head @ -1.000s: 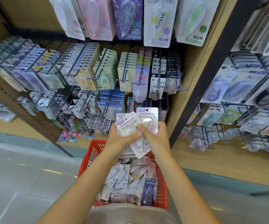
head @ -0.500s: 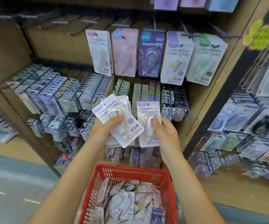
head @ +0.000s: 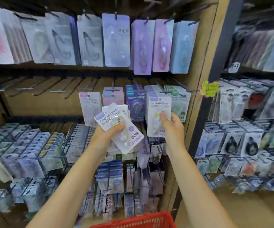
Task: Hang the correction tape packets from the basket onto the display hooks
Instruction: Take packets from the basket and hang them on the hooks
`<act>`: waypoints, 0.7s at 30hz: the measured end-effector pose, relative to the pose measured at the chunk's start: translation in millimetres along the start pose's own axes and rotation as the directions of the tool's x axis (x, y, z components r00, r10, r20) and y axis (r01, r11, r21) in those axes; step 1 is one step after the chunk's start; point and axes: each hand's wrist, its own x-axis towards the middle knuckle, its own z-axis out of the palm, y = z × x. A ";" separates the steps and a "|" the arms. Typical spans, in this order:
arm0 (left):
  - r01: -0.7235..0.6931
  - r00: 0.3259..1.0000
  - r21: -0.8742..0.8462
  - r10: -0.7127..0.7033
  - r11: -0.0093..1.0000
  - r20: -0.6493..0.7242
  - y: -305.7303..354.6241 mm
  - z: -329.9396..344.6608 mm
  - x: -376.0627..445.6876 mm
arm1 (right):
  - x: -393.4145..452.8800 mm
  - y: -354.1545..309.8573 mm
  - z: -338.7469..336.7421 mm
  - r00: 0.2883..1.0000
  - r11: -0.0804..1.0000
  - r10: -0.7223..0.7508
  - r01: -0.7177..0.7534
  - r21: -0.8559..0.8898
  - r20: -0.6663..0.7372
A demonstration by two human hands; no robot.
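Observation:
My left hand (head: 110, 135) grips a fanned stack of white correction tape packets (head: 122, 129), tilted, in front of the middle shelf. My right hand (head: 172, 125) pinches a single white packet (head: 157, 112) upright, raised against the row of matching packets on a display hook (head: 159, 89). Whether its hole is on the hook I cannot tell. The red basket (head: 143, 221) shows only its rim at the bottom edge.
Pink, purple and green packets (head: 134, 99) hang beside the target row. Several bare hooks (head: 34, 87) jut out to the left. Larger packets (head: 116, 41) fill the top row. A wooden upright (head: 203, 76) and dark post separate the right-hand bay.
The view has tilted up, leaving only the basket's rim. My right hand has pulled one packet off the stack and lifted it right toward the hooks. My left hand keeps the rest.

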 end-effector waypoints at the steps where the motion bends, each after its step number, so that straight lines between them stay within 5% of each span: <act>1: 0.002 1.000 0.002 -0.002 1.000 0.017 -1.1 5.6 3.9 | 6.9 0.1 -1.9 1.000 1.000 0.012 -0.013 -0.021 -0.012; 5: 0.003 0.998 0.029 -0.005 1.000 0.066 -8.8 24.6 17.2 | 23.7 4.9 -5.6 0.999 0.994 0.051 -0.050 -0.098 0.006; 14: 0.036 0.999 0.039 -0.037 0.999 0.031 -25.8 36.4 35.2 | 41.8 10.8 -0.8 0.989 0.977 -0.147 0.148 -0.156 0.019; 21: -0.003 0.999 0.057 0.000 0.998 0.052 -34.1 35.8 43.2 | 53.7 16.2 -1.7 0.961 0.841 -0.268 0.265 -0.471 0.064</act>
